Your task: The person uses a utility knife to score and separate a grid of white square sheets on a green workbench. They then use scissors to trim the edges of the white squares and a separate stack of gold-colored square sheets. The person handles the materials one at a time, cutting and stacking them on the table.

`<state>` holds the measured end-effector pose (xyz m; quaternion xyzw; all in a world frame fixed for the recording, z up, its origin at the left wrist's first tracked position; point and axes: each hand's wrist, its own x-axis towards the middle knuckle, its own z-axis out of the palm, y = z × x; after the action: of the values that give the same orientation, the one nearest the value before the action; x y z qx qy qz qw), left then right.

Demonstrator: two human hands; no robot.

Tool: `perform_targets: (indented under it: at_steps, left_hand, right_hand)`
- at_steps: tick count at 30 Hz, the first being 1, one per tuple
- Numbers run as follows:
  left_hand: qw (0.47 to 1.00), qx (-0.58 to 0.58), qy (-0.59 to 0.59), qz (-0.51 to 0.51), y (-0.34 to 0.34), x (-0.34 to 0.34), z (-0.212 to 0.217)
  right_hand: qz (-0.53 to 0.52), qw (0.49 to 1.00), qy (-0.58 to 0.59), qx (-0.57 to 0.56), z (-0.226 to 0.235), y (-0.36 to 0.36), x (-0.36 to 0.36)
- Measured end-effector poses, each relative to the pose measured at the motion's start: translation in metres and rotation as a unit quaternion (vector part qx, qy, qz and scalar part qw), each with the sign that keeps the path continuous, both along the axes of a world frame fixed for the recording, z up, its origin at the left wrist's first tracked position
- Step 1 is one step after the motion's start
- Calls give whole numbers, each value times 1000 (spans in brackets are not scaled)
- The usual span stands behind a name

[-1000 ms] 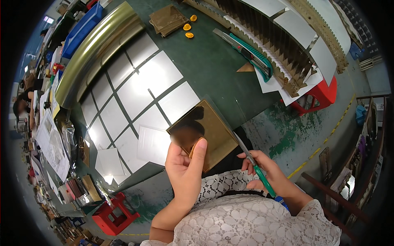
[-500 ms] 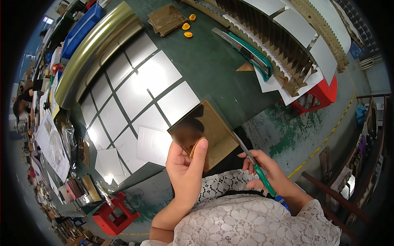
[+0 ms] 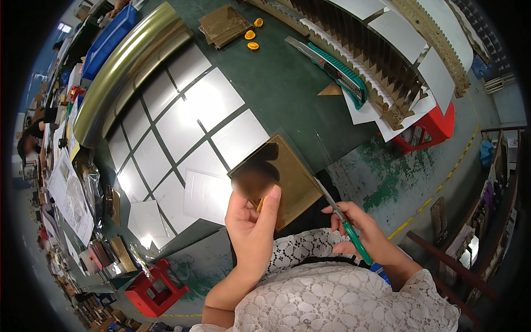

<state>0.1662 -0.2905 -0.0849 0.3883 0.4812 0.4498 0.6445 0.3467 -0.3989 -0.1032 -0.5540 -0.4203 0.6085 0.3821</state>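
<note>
My left hand [image 3: 249,232] pinches a square, gold, mirror-like plate [image 3: 298,193] by its near left side, thumb on top. The plate is tilted and reflects a blurred dark shape. Clear film seems to stick out past its far right edge. My right hand [image 3: 362,229] is closed round a slim green-handled knife [image 3: 354,235]. Its long grey blade [image 3: 329,193] points away from me and lies along the plate's right edge; whether it touches cannot be made out. Under and beyond the plate, pale square sheets [image 3: 240,138] lie in rows on the green table [image 3: 271,77].
A larger green utility knife [image 3: 337,72] lies beside a slotted rack [image 3: 365,50] of upright plates. Small orange finger cots [image 3: 250,35] sit near stacked gold plates [image 3: 224,25]. A big gold film roll [image 3: 133,72] stands left. Red stools [image 3: 157,290] flank the table.
The gold plate and my left hand have shifted very slightly to the right. My right hand and the knife are almost still. Another person's hand appears by the blue bin at the top.
</note>
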Motion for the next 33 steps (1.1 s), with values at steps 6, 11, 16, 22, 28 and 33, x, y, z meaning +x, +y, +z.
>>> perform_targets:
  at_steps: [6,11,16,22,28,33]
  left_hand:
    - [1000,-6,0,-14,3,2,-4]
    - [998,-22,6,-61,4,3,-9]
    - [990,-61,-16,-125,-2,6,-15]
    - [974,-117,-51,-189,-2,-2,-6]
    - [984,-65,20,-165,7,-21,20]
    - [992,-22,51,-110,16,-31,15]
  right_hand:
    - [-14,1000,-2,-11,-3,0,4]
    - [-21,999,10,-41,-3,10,7]
    - [-64,992,61,-93,5,30,11]
    - [-82,971,190,-119,7,37,18]
    - [-62,961,248,-100,6,26,24]
    - [-57,983,172,-36,7,12,17]
